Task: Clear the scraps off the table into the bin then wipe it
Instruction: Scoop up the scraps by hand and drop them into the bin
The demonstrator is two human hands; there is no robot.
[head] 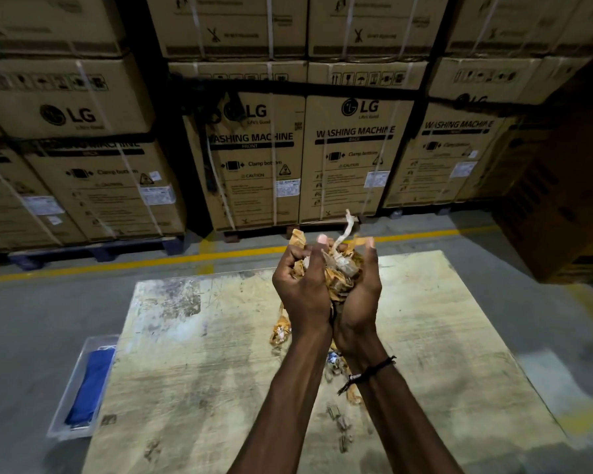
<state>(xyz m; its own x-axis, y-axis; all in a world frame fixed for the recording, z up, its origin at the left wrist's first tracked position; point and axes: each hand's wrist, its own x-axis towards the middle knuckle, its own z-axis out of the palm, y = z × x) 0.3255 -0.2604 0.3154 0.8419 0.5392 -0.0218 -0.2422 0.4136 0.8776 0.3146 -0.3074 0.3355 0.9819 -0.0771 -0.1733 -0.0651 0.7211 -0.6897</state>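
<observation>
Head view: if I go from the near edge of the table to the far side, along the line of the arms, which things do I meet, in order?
small grey scraps → orange scraps on the table → left hand and right hand cupping a bundle of scraps → yellow floor line → washing machine boxes

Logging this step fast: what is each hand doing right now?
Left hand: curled around a bundle of scraps, held above the table.
Right hand: cupped around the same bundle from the other side.

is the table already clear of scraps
No, loose scraps lie on the table below the left hand and right hand.
</observation>
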